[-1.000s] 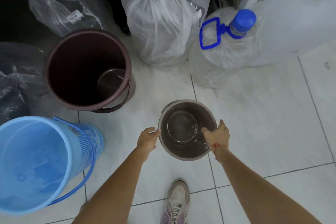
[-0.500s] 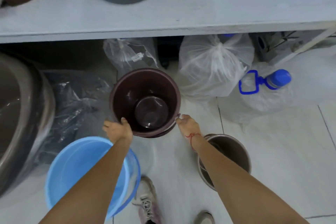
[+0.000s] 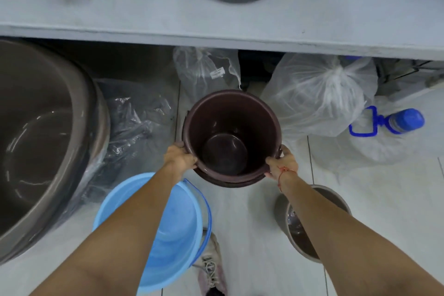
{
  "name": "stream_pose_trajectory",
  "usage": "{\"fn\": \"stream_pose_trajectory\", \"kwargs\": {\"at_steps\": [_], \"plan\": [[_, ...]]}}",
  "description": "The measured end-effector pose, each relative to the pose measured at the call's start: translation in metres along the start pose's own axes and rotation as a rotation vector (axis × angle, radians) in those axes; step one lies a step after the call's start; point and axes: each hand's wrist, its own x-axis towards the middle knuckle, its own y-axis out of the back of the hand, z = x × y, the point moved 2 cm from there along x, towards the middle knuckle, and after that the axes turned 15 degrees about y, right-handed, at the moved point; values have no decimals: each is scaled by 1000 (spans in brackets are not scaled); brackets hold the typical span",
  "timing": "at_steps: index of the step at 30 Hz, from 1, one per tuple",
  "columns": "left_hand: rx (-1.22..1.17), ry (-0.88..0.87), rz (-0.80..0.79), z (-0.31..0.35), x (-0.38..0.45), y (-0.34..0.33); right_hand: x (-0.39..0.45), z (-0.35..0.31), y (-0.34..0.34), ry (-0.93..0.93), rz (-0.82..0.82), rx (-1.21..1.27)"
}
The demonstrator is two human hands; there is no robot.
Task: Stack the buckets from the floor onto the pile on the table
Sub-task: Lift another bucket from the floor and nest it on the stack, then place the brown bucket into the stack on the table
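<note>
Two hands, left [image 3: 180, 158] and right [image 3: 281, 163], grip closed on brown bucket's [image 3: 231, 137] rim; blue bucket [image 3: 177, 228], grey bucket [image 3: 286, 209] wait on floor.

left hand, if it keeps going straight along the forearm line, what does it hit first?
The left hand already grips the rim of the dark brown bucket, so that bucket is first. Beyond it, probably the clear plastic bag under the table, though depth is unclear.
</note>
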Motion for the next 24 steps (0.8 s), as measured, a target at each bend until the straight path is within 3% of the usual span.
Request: {"fn": "stream_pose_trajectory", "kwargs": {"at_steps": [4, 9, 12, 17, 24], "plan": [[-53, -67, -54, 8, -57, 2, -38, -21, 44, -16, -10, 99], [-40, -167, -64, 22, -189, 29, -124, -77, 126, 8, -26, 197], [9, -160, -34, 23, -271, 58, -184, -125, 179, 103, -44, 142], [-199, -185, -92, 12, -391, 89, -262, -207, 244, 221, -6, 56], [-149, -196, -160, 39, -488, 134, -324, -307, 288, 355, 8, -107]]}}
